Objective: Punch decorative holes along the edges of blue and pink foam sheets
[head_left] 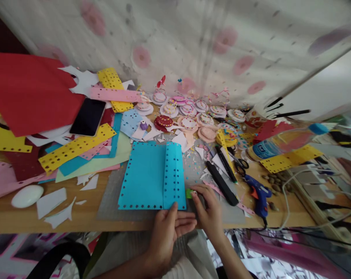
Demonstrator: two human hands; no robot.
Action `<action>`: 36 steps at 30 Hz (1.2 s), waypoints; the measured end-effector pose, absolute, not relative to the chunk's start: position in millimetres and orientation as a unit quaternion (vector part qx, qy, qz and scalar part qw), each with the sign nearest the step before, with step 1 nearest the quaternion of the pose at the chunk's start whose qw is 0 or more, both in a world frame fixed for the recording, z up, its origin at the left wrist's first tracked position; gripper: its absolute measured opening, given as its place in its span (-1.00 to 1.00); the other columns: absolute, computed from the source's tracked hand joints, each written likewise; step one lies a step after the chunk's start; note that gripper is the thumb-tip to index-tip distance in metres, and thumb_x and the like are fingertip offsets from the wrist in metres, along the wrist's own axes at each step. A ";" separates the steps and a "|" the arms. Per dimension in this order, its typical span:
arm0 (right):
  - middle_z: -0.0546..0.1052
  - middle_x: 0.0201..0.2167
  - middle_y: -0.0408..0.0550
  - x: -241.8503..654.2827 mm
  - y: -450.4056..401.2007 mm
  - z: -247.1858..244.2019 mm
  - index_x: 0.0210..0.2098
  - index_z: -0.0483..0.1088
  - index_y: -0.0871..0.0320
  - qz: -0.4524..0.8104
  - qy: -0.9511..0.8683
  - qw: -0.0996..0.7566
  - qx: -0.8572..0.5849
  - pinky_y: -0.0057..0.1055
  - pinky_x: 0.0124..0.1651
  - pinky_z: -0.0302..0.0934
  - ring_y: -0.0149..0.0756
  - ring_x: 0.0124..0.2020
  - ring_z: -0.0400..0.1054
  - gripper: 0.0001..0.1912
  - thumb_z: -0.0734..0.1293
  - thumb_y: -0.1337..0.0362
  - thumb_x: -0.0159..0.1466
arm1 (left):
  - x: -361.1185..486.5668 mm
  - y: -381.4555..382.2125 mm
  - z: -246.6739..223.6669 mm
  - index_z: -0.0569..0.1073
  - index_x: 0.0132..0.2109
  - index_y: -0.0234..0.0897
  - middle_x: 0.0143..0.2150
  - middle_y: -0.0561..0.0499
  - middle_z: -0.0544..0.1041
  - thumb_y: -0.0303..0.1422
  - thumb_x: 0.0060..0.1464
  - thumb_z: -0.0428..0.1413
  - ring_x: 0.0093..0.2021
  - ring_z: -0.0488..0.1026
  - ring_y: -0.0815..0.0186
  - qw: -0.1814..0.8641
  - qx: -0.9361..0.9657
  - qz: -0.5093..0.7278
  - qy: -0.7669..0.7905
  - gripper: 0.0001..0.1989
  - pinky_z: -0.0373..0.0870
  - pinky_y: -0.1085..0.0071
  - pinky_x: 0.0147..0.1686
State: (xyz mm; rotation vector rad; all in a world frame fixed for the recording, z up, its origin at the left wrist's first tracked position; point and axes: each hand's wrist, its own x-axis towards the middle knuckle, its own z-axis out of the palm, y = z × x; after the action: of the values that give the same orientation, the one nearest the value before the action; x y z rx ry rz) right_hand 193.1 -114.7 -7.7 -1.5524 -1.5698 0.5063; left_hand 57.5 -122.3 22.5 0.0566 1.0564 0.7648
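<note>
A sheet of blue paper point(143, 174) lies on the grey mat, its edges lined with punched flower-shaped holes. Its right side is folded over into a strip point(171, 174) with rows of the same holes. My left hand point(169, 230) grips the bottom edge near this strip, thumb on top and the other fingers extended to the right. Just right of the sheet's lower corner, my right hand point(208, 211) is closed on a small green craft punch point(189, 193), mostly hidden by the fingers. Whether the punch touches the sheet I cannot tell.
Right of the mat lie a black cutter point(221, 184), scissors point(241, 164), a blue glue gun point(258, 193) and a bottle point(282, 143). Paper scraps and a phone point(88, 117) cover the left. Several small decorated paper hats point(188, 123) stand at the back.
</note>
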 end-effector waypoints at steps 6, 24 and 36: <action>0.46 -0.24 -0.01 195.1 -114.0 -6.0 -0.20 0.41 0.12 0.191 -0.639 0.420 -0.616 -0.29 -0.10 0.25 -0.24 -0.17 0.35 -0.88 0.25 0.34 0.30 | 54.5 -122.5 14.2 0.55 -0.39 -0.55 -0.38 -0.29 0.62 -0.17 0.07 0.16 -0.40 0.59 0.20 0.798 0.091 0.352 0.481 -0.60 0.55 0.39 -0.34; 0.46 -0.27 0.00 192.4 -113.3 0.5 -0.21 0.42 0.13 0.204 -0.637 0.423 -0.611 -0.36 -0.23 0.30 -0.27 -0.25 0.37 -0.88 0.25 0.36 0.29 | 54.9 -116.4 11.3 0.56 -0.46 -0.50 -0.45 -0.24 0.62 0.01 -0.17 0.25 -0.45 0.58 0.20 0.781 0.125 0.357 0.497 -0.48 0.54 0.42 -0.38; 0.44 -0.25 -0.01 188.1 -112.6 -1.1 -0.19 0.43 0.12 0.233 -0.642 0.416 -0.600 -0.35 -0.22 0.30 -0.27 -0.22 0.36 -0.86 0.26 0.34 0.29 | 59.6 -116.1 10.6 0.48 -0.51 -0.46 -0.55 -0.22 0.57 0.16 -0.26 0.19 -0.54 0.54 0.17 0.793 0.194 0.299 0.495 -0.37 0.51 0.33 -0.47</action>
State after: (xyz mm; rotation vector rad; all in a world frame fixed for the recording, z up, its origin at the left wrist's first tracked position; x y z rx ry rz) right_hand 188.1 -112.6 -1.1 -1.5075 -1.6129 0.5851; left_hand 59.6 -116.1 10.6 0.4173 1.0641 0.6423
